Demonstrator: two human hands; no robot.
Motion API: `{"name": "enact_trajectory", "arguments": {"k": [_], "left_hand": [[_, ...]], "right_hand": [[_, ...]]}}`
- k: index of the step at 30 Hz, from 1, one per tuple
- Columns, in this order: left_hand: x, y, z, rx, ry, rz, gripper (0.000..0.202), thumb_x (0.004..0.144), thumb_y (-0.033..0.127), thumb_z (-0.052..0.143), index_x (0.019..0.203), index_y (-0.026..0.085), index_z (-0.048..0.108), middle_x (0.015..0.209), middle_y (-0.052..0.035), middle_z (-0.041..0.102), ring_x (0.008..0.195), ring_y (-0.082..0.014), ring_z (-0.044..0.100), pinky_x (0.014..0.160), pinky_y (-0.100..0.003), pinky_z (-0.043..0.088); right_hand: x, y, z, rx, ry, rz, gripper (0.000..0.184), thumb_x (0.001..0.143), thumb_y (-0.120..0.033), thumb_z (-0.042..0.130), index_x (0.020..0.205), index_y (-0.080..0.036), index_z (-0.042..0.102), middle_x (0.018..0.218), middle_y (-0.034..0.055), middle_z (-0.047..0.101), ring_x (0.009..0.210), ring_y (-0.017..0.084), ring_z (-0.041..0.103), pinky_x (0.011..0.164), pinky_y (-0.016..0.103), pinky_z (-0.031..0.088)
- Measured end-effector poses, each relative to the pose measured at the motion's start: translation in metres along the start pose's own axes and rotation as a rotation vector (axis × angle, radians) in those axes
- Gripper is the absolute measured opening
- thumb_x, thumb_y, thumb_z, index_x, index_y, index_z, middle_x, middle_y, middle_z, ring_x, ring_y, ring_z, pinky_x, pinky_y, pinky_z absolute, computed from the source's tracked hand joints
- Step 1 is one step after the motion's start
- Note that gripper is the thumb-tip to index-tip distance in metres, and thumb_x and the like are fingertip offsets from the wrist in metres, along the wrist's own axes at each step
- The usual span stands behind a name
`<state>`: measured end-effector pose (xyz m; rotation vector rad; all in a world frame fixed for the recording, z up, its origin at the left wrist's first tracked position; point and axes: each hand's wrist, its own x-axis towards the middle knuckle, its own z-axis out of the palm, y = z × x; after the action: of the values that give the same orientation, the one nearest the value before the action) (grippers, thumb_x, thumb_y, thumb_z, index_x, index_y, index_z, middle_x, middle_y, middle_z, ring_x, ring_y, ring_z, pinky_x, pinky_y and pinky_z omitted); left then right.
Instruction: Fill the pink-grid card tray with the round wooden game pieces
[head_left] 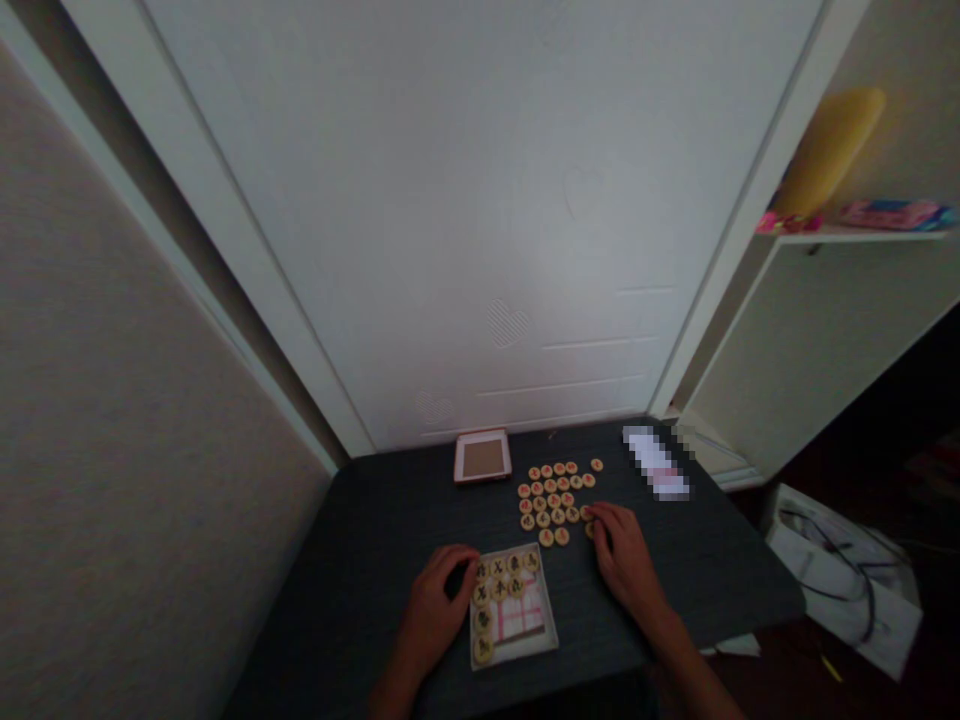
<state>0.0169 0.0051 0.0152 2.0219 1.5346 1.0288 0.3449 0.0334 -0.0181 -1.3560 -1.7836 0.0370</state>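
L hand (442, 590) at bottom ctr of frame, just left of ctr: fingers curled, thumb + index tips close tog. at upper-left corner of the box (551, 620); can't tell if they pinch its edge or only rest there. R hand (622, 555) lower right of ctr: fingers bent, tips down at right edge of the loose pcs (553, 501), over/against a couple of them; grip on any one pc can't be told, fingers hide it.

Box = shallow, open, pale rim, bottom ctr of frame, beside L hand. Boxed pcs (499, 588) are round, wood-tone, dark characters: four across top, three in row below, two more down left side. Pink/white checked sheet (517, 612) shows in the rest of it.

Loose pcs lie flat in rough rows, lower ctr, above and right of box, mostly w/ red characters; one sits a bit apart at upper right of the group.

Tray (484, 457) w/ reddish rim + brown middle lies left of loose pcs, near back edge of dark table (360, 560). Pixelated white item (656, 462) on table, right of pcs.

Bkgd: white panel (465, 180) w/ heart marks fills upper ctr; yellow item (836, 150) on shelf (862, 239), upper right; white bin (885, 620) w/ dark cables, lower right.
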Motion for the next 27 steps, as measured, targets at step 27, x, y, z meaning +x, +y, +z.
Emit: {"name": "enact_trajectory", "arguments": {"k": [27], "left_hand": [[-0.001, 0.001, -0.001, -0.013, 0.002, -0.018, 0.022, 0.095, 0.039, 0.055, 0.098, 0.026, 0.072, 0.102, -0.0056, 0.074, 0.096, -0.0225, 0.070, 0.090, -0.037, 0.057]], "right_hand": [[-0.016, -0.055, 0.004, 0.002, -0.233, -0.188, 0.043, 0.092, -0.011, 0.052, 0.130, -0.028, 0.061, 0.121, 0.0076, 0.069, 0.112, 0.027, 0.064, 0.099, 0.051, 0.053]]}}
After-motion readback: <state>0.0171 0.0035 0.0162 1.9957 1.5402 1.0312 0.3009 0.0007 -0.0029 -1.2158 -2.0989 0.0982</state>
